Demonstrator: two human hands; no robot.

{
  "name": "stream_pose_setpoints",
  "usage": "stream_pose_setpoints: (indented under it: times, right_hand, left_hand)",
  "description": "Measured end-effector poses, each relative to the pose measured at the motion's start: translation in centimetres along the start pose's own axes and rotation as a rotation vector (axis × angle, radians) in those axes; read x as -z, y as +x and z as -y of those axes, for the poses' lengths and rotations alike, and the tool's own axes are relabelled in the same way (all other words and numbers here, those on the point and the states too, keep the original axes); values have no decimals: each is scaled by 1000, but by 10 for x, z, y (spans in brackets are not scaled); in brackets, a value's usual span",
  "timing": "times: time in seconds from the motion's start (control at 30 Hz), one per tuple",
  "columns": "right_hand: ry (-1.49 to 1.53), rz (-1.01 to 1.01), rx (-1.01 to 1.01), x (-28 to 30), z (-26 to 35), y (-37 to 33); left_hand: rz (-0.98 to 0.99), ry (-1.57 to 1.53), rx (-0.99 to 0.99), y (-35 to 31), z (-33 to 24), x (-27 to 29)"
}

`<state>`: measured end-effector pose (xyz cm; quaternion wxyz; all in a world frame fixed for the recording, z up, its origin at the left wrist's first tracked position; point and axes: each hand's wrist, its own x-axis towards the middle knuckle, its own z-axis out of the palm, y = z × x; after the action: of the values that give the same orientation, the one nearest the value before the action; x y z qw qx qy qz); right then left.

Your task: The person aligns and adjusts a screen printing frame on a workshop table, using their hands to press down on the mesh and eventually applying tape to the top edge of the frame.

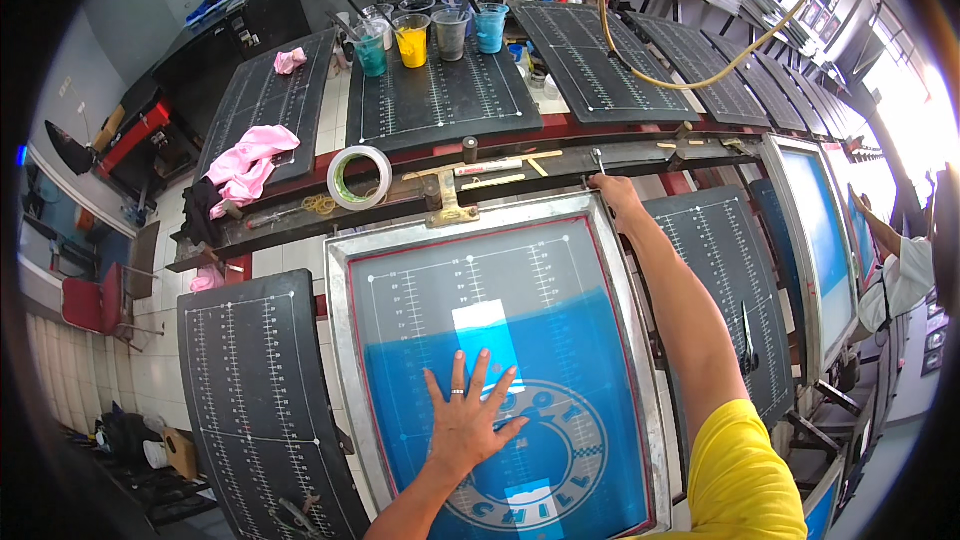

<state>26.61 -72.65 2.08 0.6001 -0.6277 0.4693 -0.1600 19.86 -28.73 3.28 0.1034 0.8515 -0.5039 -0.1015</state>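
A screen printing frame (341, 340) with blue-coated mesh and a round stencil design lies in front of me, over a dark gridded board. My left hand (468, 427) rests flat on the mesh, fingers spread, just below a white rectangle (482, 318) that shows at the mesh. At the frame's far right corner, my right hand (620, 198) is closed at the rail beside a small upright metal piece (598, 156). What its fingers grip is hidden. A metal hinge clamp (452, 212) sits at the frame's far edge.
On the rail (400, 190) lie a tape roll (360, 178), a marker (488, 167) and wooden sticks. Beyond stand cups of ink, including a yellow cup (412, 44). Pink cloth (250, 165) lies left. Scissors (748, 340) rest on the right board. Another person's arm (880, 230) is at far right.
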Motion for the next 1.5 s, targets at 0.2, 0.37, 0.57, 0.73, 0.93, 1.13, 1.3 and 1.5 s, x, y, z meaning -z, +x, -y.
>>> stream_pose_setpoints:
  times: [0.2,0.37,0.57,0.73,0.93,1.13,1.3,1.5]
  right_hand:
    - [-103,-43,97,8,-9,5]
    - [-435,-101,405,12,-10,1]
    - [-563,-178,525,26,-10,6]
    - [-652,-116,402,30,-11,16]
    - [-757,-228,482,12,15,-13]
    - [-535,237,871,-66,69,-98]
    - [-702,676,917,-178,95,-135]
    - [-787,786,966,-289,80,-144]
  left_hand:
    - [-20,-30,-13,1,0,0]
    - [-50,-50,-3,-2,3,1]
    - [-75,-77,-20,-3,5,-2]
    - [-77,-82,-22,-3,5,-2]
    - [-57,-73,-14,-3,5,1]
    - [-74,-100,-8,-6,8,-4]
    - [-53,-110,-8,-6,10,-5]
    - [-66,-113,-18,-6,9,-6]
